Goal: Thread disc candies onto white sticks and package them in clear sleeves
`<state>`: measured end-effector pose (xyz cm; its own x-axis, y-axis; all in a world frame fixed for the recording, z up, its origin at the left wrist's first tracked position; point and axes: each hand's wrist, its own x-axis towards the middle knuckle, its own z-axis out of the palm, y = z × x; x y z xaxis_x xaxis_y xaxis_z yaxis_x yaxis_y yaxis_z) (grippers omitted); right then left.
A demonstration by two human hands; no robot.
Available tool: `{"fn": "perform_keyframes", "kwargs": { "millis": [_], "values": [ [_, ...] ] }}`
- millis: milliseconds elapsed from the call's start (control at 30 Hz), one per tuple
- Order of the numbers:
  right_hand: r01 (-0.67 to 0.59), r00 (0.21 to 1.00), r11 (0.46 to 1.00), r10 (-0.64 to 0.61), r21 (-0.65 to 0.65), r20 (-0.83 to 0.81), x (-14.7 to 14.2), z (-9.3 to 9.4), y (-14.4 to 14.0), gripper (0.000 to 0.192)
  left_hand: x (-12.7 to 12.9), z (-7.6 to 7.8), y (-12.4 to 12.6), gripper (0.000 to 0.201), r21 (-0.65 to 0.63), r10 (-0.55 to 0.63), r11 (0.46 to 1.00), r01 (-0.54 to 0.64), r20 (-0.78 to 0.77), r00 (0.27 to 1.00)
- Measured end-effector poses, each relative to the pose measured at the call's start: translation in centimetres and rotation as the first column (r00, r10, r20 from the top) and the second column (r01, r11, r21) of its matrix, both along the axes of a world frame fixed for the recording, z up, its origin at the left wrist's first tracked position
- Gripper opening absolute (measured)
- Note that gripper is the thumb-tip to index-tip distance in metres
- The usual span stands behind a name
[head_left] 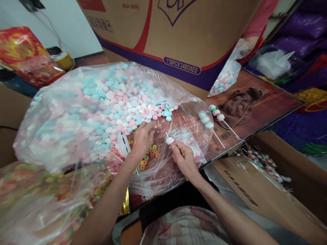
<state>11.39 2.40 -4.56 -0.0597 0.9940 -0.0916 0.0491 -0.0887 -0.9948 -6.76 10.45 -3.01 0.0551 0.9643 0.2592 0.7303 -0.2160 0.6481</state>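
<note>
A big clear plastic bag (63, 112) full of pink, blue and white candy discs lies open on a board. My left hand (143, 137) reaches into its mouth, fingertips on loose candy discs (150, 117). My right hand (184, 158) pinches a thin white stick (169, 139) with a blue and pink disc threaded near its top. Small coloured candy rings (149, 154) lie under the plastic between my hands. Two filled candy sticks (217, 119) rest on the board to the right.
A large cardboard box (178, 34) stands behind the bag. A person in a red top (258, 23) holds a smaller bag of candy (226, 80) at the back right. An open carton (270, 170) with finished candy sticks sits at the right.
</note>
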Motion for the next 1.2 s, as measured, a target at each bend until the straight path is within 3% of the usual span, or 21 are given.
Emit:
{"fn": "perform_keyframes", "kwargs": {
  "millis": [67,167,267,433,833,1033,1200],
  "values": [
    [-0.006,1.000,1.000,0.006,0.009,0.007,0.0,0.1,-0.1,0.031,0.3,0.3,-0.4,0.021,-0.090,0.051,0.996,-0.025,0.292,0.955],
    [-0.036,0.999,0.999,0.036,0.026,0.020,0.0,0.4,-0.3,0.029,1.1,1.0,-1.1,0.026,-0.250,0.116,0.966,0.066,0.648,0.753],
    [-0.055,0.998,0.998,0.054,0.034,0.032,-0.1,0.9,-0.4,0.030,2.0,1.5,-1.9,0.030,-0.285,0.151,0.951,0.122,0.770,0.620],
    [-0.042,0.998,0.999,0.041,0.035,0.046,-0.2,1.1,-0.5,0.029,2.8,2.2,-2.7,0.036,-0.366,0.249,0.919,0.144,0.825,0.507],
    [-0.040,0.997,0.999,0.038,0.030,0.063,-0.3,0.7,-0.4,0.031,2.7,1.8,-3.6,0.031,-0.420,0.285,0.892,0.168,0.810,0.513],
    [-0.049,0.997,0.998,0.046,0.050,0.061,-0.1,0.8,-0.4,0.029,2.0,2.0,-3.2,0.042,-0.474,0.355,0.835,0.278,0.852,0.385],
    [-0.027,1.000,0.999,0.027,0.029,0.006,-0.2,0.5,-0.4,0.030,2.2,2.0,-3.6,0.047,-0.523,0.345,0.786,0.329,0.813,0.469]
  ]
}}
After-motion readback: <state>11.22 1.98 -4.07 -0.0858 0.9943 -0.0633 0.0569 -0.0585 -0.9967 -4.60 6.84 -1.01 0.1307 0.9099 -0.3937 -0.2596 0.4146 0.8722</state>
